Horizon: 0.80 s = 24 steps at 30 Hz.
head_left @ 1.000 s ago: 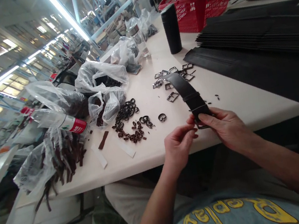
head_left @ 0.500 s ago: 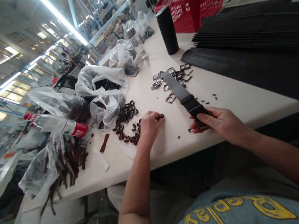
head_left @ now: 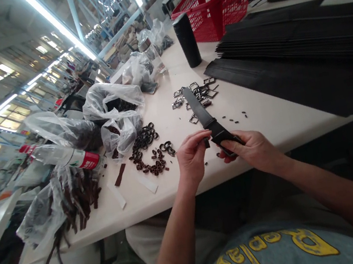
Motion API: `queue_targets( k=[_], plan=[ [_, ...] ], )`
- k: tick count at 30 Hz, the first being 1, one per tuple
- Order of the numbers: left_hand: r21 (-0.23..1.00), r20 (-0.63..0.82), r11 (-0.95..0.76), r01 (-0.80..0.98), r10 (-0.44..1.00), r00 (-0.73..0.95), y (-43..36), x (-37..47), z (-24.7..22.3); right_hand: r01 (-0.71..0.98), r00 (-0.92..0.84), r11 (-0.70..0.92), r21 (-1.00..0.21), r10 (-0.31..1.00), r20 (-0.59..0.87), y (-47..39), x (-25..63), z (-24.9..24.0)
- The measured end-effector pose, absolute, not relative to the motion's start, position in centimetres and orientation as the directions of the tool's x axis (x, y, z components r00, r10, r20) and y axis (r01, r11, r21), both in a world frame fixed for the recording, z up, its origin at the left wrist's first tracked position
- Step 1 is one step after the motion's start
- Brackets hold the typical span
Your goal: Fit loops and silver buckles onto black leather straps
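Note:
A black leather belt strap lies on the white table, running from a cluster of metal buckles toward me. My right hand grips the strap's near end. My left hand pinches a small dark leather loop right beside that end. A scatter of the same dark loops lies just left of my left hand.
Clear plastic bags of dark pieces, a plastic bottle and a bag of leather strips crowd the left. A black cylinder, a red basket and stacked black sheets fill the back right.
My left hand went left to the loop pile, picked up one loop, and has come back to the strap end. My right hand kept its hold on the strap.

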<state>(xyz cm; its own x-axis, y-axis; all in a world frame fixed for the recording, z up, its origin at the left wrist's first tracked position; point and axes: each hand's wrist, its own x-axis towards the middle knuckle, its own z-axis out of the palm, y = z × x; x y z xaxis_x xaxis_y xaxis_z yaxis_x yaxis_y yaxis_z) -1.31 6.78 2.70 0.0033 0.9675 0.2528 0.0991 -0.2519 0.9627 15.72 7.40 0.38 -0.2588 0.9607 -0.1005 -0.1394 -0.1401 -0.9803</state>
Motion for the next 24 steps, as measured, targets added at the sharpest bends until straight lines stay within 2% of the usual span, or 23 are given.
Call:
queue_targets(
  k=[4,8,12,19,21,24],
  plan=[
    [0.944,0.273,-0.267,0.194,0.962,-0.001,7.0,-1.0,2.6,-0.040,-0.286,-0.046,-0.998,0.958,-0.032,7.1,15.7,0.1],
    [0.992,0.121,-0.119,0.033,0.990,-0.073,7.5,-0.6,2.7,0.060,-0.338,0.030,-0.998,0.941,0.008,7.1,15.6,0.1],
    [0.997,0.038,-0.044,-0.066,0.995,-0.088,7.4,-0.5,2.7,0.070,-0.343,-0.002,-0.998,0.939,-0.026,7.3,15.5,0.0],
    [0.992,0.022,-0.014,-0.128,0.998,0.062,6.6,-1.6,2.3,0.030,-0.378,-0.045,-0.999,0.924,-0.053,7.5,15.6,-0.1],
    [0.994,0.040,-0.034,-0.103,0.998,0.055,6.6,-1.6,2.3,0.046,-0.383,-0.025,-0.999,0.923,-0.041,7.5,15.5,-0.1],
    [0.992,0.113,-0.116,0.045,0.991,0.065,6.8,-1.3,2.4,0.052,-0.403,0.030,-0.998,0.915,0.006,7.5,15.6,-0.2]
  ],
)
